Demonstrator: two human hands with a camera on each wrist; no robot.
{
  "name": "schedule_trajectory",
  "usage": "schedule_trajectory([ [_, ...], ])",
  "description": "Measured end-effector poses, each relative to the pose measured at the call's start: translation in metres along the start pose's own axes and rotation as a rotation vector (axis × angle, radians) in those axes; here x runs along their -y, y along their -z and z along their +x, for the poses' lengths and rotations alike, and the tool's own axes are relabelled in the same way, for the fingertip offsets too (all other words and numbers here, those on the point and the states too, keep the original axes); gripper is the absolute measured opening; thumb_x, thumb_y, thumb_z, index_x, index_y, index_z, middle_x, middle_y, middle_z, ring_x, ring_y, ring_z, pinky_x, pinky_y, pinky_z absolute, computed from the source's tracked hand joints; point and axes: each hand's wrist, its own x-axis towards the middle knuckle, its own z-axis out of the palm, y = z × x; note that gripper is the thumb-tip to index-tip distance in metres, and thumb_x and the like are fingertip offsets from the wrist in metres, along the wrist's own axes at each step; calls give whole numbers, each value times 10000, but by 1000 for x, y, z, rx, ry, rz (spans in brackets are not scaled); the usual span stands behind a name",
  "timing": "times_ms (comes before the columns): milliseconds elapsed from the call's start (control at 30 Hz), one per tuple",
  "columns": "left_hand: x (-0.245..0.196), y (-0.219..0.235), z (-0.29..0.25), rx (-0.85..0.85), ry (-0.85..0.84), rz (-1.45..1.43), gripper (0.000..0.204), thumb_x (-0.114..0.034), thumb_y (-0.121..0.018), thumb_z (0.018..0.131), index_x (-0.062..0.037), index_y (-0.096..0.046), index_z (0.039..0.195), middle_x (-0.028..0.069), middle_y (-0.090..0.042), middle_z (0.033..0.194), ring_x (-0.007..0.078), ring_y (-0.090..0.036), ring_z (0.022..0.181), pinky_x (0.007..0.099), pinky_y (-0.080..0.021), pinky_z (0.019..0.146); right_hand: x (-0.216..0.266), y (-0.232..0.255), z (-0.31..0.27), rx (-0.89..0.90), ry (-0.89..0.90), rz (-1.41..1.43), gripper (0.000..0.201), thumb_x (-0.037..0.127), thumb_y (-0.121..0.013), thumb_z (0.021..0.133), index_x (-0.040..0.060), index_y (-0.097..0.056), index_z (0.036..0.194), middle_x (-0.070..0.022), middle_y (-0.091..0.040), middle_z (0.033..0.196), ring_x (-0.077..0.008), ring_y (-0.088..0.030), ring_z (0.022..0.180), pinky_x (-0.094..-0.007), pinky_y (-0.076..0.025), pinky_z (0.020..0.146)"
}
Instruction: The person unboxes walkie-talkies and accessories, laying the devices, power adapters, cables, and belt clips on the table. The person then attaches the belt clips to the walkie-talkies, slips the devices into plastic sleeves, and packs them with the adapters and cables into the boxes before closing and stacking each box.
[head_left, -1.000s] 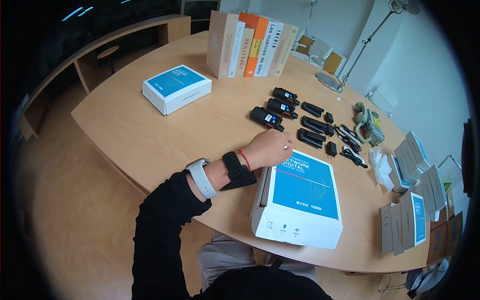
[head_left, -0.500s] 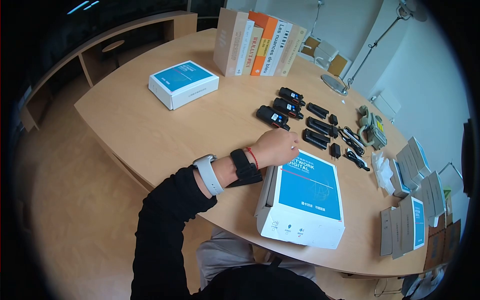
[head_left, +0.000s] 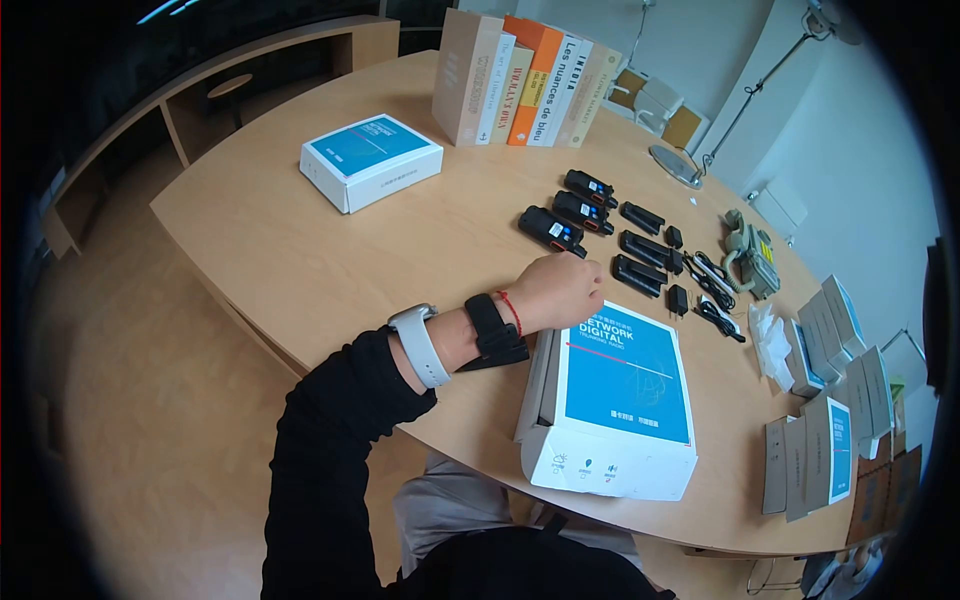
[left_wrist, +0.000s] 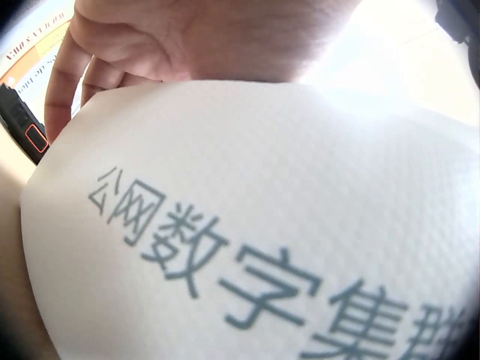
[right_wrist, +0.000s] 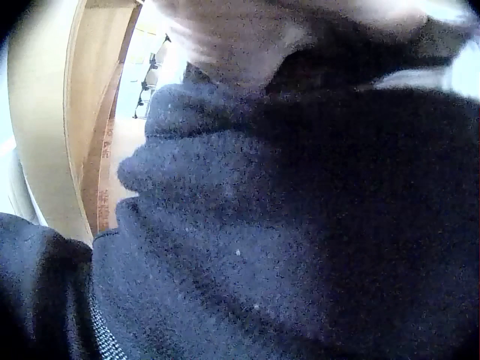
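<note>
A white box with a blue printed top sits near the table's front edge. My left hand grips its far left corner, fingers bent over the far edge; the thumb is hidden. In the left wrist view, the white side with large printed characters fills the picture below the palm. Just beyond that hand lie several black items, among them a two-way radio. My right hand shows blurred at the top of the right wrist view, above dark fabric; its fingers are unclear, and the head view does not include it.
Another blue-topped box lies at the back left, before a row of books. Black battery-like pieces, cables and a telephone spread across the right. Opened white cartons and crumpled plastic line the right edge.
The head view has shifted slightly, so the table things appear a little farther right. My left hand stays at the same corner of the box.
</note>
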Motion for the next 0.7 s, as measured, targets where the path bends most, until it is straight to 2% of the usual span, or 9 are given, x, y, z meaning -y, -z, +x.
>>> schedule_trajectory([
  [700,2,-3,0,-10,-2,-7,326,-227,-544,800,-5,-619,1026,191,-656,862,329,-627,848,399,-491,777,8,5,4,-2,-15,-7,212,228,-558,773,87,-674,881,-105,-660,812,-274,-598,781,-375,-464,703],
])
